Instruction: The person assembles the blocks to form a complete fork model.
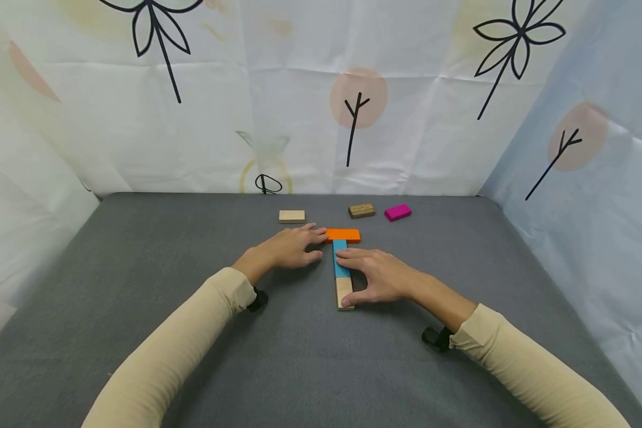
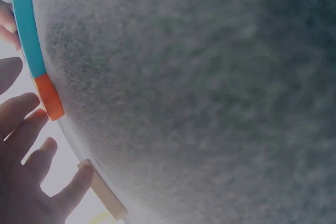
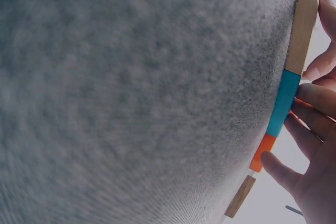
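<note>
An orange block (image 1: 350,236) lies crosswise at the far end of a blue block (image 1: 339,245), and a pale wooden block (image 1: 344,288) continues the line toward me. Together they form a T on the grey cloth. My left hand (image 1: 291,246) has its fingers stretched out, fingertips at the left end of the orange block. My right hand (image 1: 380,274) rests over the line from the right. Its extended fingers touch the blue block, while the thumb lies on the near end of the pale wooden block. Both palms are hidden in the head view.
Behind the T lie a second pale wooden block (image 1: 292,217), a brown wooden block (image 1: 361,211) and a magenta block (image 1: 398,212). A patterned white curtain (image 1: 294,119) hangs along the back of the grey-covered table (image 1: 166,249) and down both sides.
</note>
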### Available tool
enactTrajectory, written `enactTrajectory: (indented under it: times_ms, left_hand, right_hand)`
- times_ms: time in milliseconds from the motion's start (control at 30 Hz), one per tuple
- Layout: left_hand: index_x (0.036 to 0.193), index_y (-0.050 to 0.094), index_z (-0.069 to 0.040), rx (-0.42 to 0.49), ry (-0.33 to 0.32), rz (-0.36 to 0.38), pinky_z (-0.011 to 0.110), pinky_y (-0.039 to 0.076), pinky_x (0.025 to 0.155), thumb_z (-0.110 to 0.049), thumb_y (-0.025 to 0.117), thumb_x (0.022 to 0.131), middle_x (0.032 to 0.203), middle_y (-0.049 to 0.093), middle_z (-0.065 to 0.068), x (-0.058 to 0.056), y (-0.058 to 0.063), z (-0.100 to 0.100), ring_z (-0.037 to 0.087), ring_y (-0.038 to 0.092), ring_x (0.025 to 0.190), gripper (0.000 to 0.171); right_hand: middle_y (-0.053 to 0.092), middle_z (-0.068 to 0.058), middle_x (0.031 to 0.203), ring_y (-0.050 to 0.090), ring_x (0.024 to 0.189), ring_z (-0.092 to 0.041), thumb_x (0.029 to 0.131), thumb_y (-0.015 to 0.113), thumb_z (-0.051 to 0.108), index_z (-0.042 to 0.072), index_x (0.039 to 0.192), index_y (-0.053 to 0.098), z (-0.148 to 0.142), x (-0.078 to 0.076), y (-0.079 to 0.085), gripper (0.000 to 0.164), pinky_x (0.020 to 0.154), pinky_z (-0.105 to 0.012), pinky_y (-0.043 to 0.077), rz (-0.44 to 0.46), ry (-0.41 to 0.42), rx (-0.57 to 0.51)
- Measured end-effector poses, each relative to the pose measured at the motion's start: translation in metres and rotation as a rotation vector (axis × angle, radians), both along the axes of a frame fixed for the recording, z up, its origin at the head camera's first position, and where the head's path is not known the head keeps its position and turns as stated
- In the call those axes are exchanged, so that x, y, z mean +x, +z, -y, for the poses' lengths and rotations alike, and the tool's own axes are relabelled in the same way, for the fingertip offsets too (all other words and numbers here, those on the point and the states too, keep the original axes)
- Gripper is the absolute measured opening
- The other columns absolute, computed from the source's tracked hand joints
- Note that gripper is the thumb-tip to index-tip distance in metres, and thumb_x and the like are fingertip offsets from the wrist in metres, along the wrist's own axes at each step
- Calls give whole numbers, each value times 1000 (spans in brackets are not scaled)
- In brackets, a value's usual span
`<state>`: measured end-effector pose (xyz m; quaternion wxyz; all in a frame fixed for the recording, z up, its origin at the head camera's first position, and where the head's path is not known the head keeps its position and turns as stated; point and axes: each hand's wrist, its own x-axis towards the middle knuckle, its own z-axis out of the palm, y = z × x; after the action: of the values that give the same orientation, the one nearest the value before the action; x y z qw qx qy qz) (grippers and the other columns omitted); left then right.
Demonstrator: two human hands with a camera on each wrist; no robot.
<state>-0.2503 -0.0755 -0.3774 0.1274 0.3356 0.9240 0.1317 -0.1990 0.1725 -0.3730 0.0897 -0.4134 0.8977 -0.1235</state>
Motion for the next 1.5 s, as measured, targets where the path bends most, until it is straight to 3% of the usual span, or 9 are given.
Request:
enactTrajectory:
  times_ms: [233,633,867,1067,1300,1500]
  left_hand:
    - [155,37,-10,11,14,-4,58,23,116,-30,53,103,162,29,7,-1,-2,3,29,19,151,57]
    - [153,38,-8,2,-21,-14,53,27,115,-30,55,102,161,31,10,-3,-1,2,31,25,149,58]
    - [154,37,-9,-5,-14,5,54,24,116,-30,54,102,162,28,8,-2,0,2,30,22,150,58]
    - [154,37,-10,-6,-5,15,55,23,117,-30,54,102,162,29,7,-2,1,3,30,21,150,58]
    - [154,37,-10,-25,-13,-1,56,24,116,-30,54,102,162,28,8,-1,2,4,29,22,150,58]
    - [155,35,-11,-53,-7,3,54,24,116,-31,54,102,162,28,6,0,4,1,28,21,150,59]
  right_hand:
    - [40,-7,156,39,143,-26,84,70,61,7,148,49,0,0,0,87,110,-56,35,-3,-7,11]
    - [40,-8,156,38,143,-26,84,70,61,7,148,49,-1,0,0,87,111,-54,35,-11,-2,9]
    - [41,-8,156,38,143,-26,84,70,62,7,147,50,-1,0,1,86,110,-56,36,-23,0,18]
    - [46,-8,152,43,140,-27,87,69,57,6,143,55,2,-4,2,77,110,-53,37,-36,1,-7]
    - [42,-16,154,37,143,-31,95,63,50,3,146,50,5,-13,0,71,111,-57,33,-103,-83,-44]
    - [38,-19,156,35,144,-33,98,60,46,2,149,44,6,-20,-1,69,111,-59,31,-85,-147,-7]
